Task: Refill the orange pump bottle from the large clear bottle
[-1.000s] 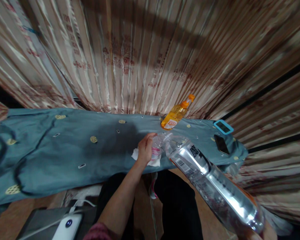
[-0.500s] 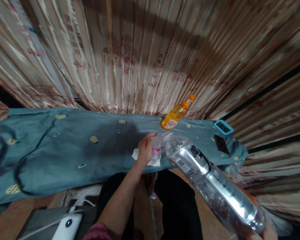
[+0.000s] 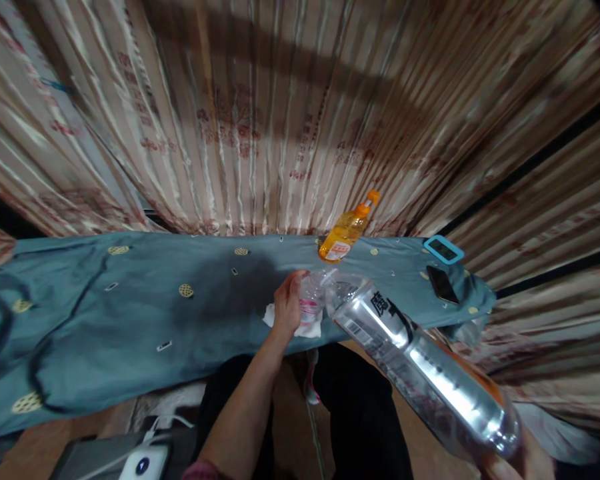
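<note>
My left hand (image 3: 287, 305) is closed around a small clear plastic bottle (image 3: 309, 309) with a pink label, which stands over a white tissue (image 3: 269, 315) on the cloth. At the lower right, my right hand (image 3: 523, 463) grips the base of a large clear plastic bottle (image 3: 430, 367) with a silver and black label. The large bottle is tilted, its neck end low and pointing left. Its neck meets or overlaps the top of the small bottle; I cannot tell whether they touch. Any liquid inside is hard to make out.
An orange pump bottle (image 3: 343, 235) stands behind my hands on the teal patterned cloth (image 3: 145, 320). Towards the right end lie a blue-framed digital display (image 3: 444, 249) and a black phone (image 3: 443, 285). A white power bank (image 3: 145, 463) with a cable sits lower left. Pleated curtains (image 3: 260, 133) hang behind.
The view has shifted slightly. Both hands keep their hold, and the large bottle stays tilted with its neck at the small bottle's top.
</note>
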Tool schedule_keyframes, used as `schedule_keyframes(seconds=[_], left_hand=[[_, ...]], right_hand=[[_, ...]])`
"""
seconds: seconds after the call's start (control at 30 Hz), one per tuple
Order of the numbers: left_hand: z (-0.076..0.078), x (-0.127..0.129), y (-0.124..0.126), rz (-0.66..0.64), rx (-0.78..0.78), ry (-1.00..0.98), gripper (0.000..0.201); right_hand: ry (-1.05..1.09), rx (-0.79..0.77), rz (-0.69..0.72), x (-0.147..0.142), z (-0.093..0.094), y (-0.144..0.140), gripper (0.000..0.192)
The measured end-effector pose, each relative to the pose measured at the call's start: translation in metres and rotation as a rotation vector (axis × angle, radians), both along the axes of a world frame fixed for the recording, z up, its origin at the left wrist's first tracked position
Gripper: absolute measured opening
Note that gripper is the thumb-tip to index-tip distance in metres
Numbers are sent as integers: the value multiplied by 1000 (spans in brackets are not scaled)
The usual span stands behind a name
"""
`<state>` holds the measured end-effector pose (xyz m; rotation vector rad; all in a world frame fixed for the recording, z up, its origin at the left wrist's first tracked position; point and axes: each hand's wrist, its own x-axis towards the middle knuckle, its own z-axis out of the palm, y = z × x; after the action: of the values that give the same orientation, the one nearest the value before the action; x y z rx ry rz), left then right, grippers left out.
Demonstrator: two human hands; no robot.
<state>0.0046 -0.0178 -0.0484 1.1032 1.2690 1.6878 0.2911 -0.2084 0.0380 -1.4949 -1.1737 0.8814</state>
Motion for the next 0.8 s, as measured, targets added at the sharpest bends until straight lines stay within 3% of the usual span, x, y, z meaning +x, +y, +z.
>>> schedule_keyframes(seconds=[0.13, 0.37, 0.5, 0.7, 0.8], left_hand=[[-1, -2, 0, -5, 22, 34, 45], [3, -6, -3, -38, 22, 36, 52], [5, -8, -4, -62, 30, 62, 60], [3, -8, -3, -27, 14, 61, 63], [1, -7, -3, -17, 15, 64, 65]], right_hand=[[-67, 18, 36, 0, 3, 5, 75], [-181, 273, 33, -1, -2, 13, 56], [-192, 328, 29, -11, 4, 15, 52], [-132, 153, 93, -2, -6, 5, 77], [-86, 116, 149, 3, -10, 4, 75]])
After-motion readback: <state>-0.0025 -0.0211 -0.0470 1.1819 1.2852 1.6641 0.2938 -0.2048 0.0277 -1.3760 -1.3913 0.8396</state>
